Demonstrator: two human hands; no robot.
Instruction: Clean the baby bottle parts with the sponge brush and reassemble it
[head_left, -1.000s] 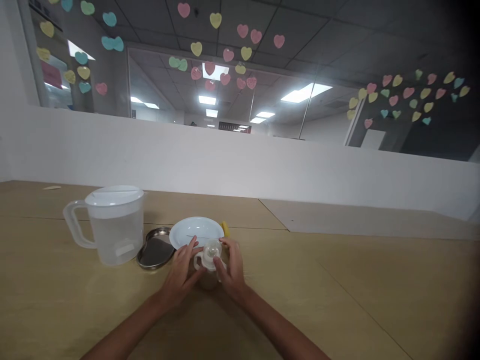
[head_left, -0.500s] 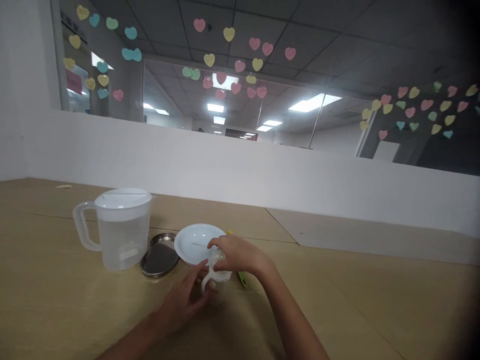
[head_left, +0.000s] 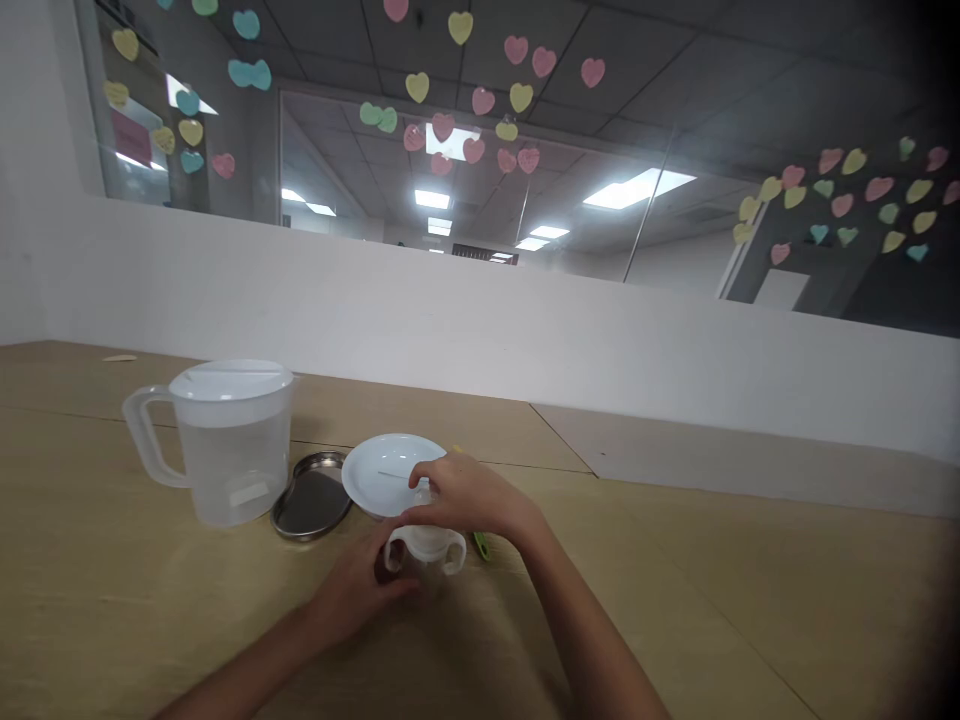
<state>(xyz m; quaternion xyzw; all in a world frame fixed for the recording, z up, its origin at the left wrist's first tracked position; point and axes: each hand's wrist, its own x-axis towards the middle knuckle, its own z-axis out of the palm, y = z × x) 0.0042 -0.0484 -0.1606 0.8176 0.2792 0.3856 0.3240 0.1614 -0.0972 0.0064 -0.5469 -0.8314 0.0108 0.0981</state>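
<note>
Head view is showing the two-handled cup (head_left: 429,544) sitting more squarely, both handles now facing sideways, where half a second ago it was leaning. It is sitting just in front of the white bowl (head_left: 367,480); whether it is resting on the bench (head_left: 675,600) is unclear. The right hand (head_left: 466,492) is clamping its grip on the clear top (head_left: 424,494) from above. The left hand (head_left: 352,588) is curving around the cup's left side, but how firmly it is holding is not showing. This straightening seems to be giving the right hand a steadier hold for working at the top.
</note>
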